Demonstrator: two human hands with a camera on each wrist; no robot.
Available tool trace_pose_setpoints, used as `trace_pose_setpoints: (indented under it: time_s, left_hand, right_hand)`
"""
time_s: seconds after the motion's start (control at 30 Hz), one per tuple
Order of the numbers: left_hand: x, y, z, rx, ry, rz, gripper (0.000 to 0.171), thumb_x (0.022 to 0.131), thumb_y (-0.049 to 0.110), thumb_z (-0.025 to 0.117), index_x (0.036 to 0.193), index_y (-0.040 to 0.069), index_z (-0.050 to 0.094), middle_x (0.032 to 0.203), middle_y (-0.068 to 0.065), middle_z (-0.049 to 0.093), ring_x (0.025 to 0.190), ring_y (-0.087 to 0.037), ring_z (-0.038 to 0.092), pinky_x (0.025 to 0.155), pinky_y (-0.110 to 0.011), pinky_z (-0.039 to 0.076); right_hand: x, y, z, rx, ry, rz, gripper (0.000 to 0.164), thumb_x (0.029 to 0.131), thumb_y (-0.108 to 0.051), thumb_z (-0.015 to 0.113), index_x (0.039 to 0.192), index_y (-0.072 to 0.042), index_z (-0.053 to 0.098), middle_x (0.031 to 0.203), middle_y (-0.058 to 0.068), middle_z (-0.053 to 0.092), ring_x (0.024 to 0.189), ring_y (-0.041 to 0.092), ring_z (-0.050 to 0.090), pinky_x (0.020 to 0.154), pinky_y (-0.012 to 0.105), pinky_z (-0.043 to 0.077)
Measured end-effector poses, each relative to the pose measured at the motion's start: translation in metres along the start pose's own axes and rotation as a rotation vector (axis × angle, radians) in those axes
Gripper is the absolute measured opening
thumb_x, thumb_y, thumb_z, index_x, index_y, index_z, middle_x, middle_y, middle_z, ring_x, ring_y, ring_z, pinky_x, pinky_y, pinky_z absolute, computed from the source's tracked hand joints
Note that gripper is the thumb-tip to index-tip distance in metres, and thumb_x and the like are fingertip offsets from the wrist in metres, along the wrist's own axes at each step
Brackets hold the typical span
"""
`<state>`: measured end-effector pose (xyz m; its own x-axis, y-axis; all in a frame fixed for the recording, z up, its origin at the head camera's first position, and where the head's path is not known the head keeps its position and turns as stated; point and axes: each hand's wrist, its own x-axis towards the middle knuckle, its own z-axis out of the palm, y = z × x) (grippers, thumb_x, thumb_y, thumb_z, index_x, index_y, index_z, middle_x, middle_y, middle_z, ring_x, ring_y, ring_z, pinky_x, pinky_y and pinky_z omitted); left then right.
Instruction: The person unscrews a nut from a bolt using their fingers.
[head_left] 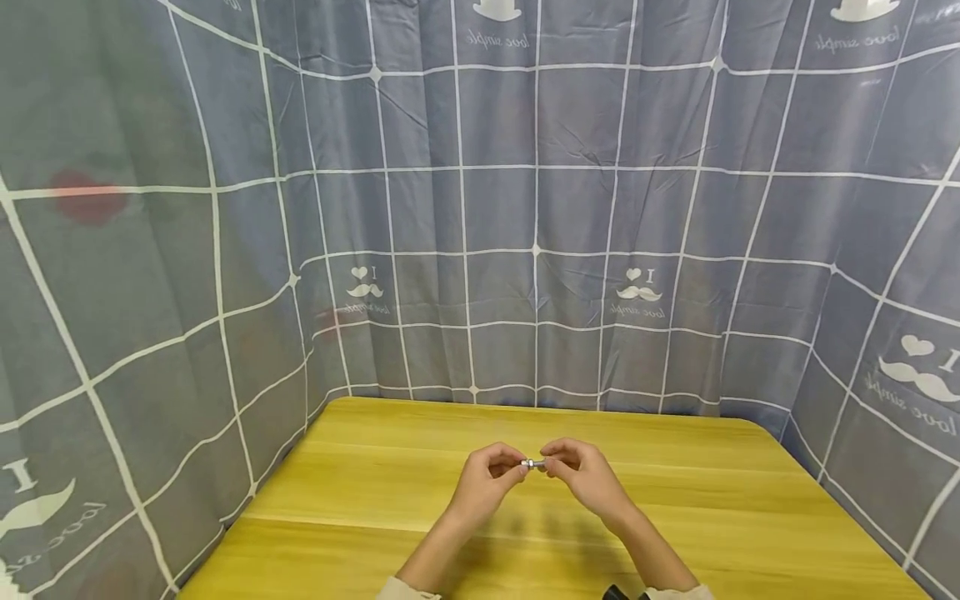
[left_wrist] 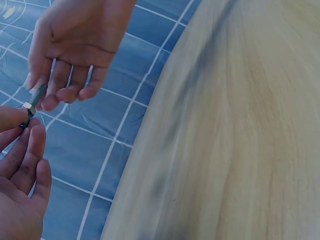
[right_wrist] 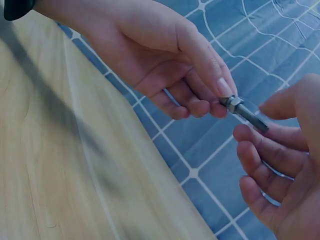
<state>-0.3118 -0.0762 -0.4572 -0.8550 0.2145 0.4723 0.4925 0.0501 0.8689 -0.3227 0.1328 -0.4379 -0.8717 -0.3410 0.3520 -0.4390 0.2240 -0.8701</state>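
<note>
A small metal bolt with a hex nut on it is held above the table. My left hand pinches the end beside the nut between thumb and fingertips, which hide that end. At the threaded end is my right hand. In the right wrist view, the right thumb stands apart from the bolt, while the fingers lie beside and under its tip; whether they touch it I cannot tell. The left wrist view also shows the bolt between both hands.
Below the hands lies a yellow wood-grain table with rounded far corners. Grey curtains with white grid lines and printed moustaches hang behind it and on both sides. A dark object is at the right wrist.
</note>
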Motion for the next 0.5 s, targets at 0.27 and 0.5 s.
trace_pose_setpoints:
  time_s: [0.27,0.5]
  left_hand:
    - [0.0033,0.0058,-0.001,-0.009,-0.017,0.022,0.01,0.098,0.003,0.071,0.104,-0.004,0.072,0.098,-0.016,0.073,0.085,-0.015,0.067,0.078,-0.026,0.054]
    - [0.0051,0.0065,-0.0069,0.02,-0.008,0.035,0.008,0.098,0.004,0.071,0.104,-0.001,0.074,0.098,-0.016,0.074,0.089,-0.026,0.07,0.08,-0.029,0.056]
  right_hand:
    - [0.0048,-0.0024,0.001,-0.044,-0.099,-0.007,0.026,0.107,-0.022,0.06,0.106,0.0,0.074,0.091,0.008,0.073,0.087,0.029,0.068,0.077,0.032,0.057]
    - [0.0101,-0.0066,0.0057,-0.071,-0.09,-0.032,0.022,0.105,-0.024,0.065,0.104,-0.004,0.074,0.091,0.005,0.072,0.087,0.027,0.068,0.079,0.033,0.056]
